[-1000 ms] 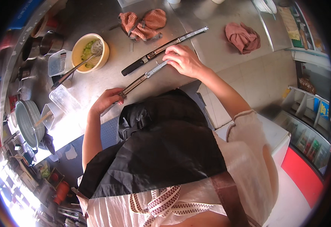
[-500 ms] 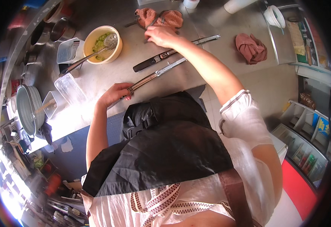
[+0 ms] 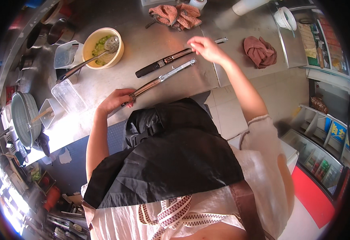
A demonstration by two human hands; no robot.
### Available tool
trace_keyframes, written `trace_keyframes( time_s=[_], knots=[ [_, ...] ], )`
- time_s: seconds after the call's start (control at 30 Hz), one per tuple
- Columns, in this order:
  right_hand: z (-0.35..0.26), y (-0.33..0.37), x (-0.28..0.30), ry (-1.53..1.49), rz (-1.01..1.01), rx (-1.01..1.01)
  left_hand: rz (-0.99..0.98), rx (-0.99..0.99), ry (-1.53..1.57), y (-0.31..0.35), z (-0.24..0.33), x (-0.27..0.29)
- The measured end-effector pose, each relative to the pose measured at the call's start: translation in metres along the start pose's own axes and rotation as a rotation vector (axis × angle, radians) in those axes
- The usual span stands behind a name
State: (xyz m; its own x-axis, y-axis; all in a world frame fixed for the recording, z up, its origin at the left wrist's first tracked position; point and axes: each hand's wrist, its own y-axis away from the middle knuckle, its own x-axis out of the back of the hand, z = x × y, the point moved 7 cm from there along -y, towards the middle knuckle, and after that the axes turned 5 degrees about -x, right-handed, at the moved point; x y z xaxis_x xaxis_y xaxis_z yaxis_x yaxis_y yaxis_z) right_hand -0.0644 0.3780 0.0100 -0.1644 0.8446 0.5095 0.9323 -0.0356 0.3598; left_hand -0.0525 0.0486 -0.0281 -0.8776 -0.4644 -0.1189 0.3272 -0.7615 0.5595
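My left hand [image 3: 117, 100] is closed round the near end of a long, narrow metal rail [image 3: 155, 83], which looks like a drawer slide and slants away to the right on the steel counter. Farther off, roughly parallel, lies a similar rail [image 3: 171, 59] with a black end. My right hand [image 3: 207, 49] is over the right part of that far rail, fingers loosely bent with a small gap by the thumb and nothing seen between them. Whether it touches the rail I cannot tell. Beyond it lies a crumpled orange-red cloth [image 3: 176, 17].
On the counter's left stands a cream bowl [image 3: 119, 54] with chopped greens and a slotted ladle [image 3: 83, 66]. Beside it are clear plastic containers [image 3: 69, 96] and a grey-green colander [image 3: 23, 120]. A folded brownish-red cloth [image 3: 260, 52] lies to the right.
My right hand has moved from the orange-red cloth rightward and nearer, over the far rail. My left hand stays on the near rail. The whole view has shifted slightly.
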Motion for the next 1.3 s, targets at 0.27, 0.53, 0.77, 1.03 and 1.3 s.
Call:
trace_keyframes(
  time_s=[0.27,0.53,0.77,1.03,1.3],
  knots=[
    [-0.029,0.05,-0.029,0.241,0.086,0.21,-0.022,0.013,0.017,-0.002,0.0,-0.002],
    [-0.027,0.042,-0.051,0.344,0.111,0.321,0.01,0.02,0.011,-0.002,0.0,-0.001],
    [-0.034,0.04,-0.057,0.388,0.009,0.317,0.011,0.019,0.038,-0.002,-0.008,0.001],
    [-0.041,0.047,-0.051,0.462,0.076,0.35,0.003,0.007,0.025,-0.002,-0.004,0.0],
    [-0.033,0.044,-0.052,0.414,0.137,0.394,0.005,0.004,0.041,-0.002,-0.005,0.0]
  ],
)
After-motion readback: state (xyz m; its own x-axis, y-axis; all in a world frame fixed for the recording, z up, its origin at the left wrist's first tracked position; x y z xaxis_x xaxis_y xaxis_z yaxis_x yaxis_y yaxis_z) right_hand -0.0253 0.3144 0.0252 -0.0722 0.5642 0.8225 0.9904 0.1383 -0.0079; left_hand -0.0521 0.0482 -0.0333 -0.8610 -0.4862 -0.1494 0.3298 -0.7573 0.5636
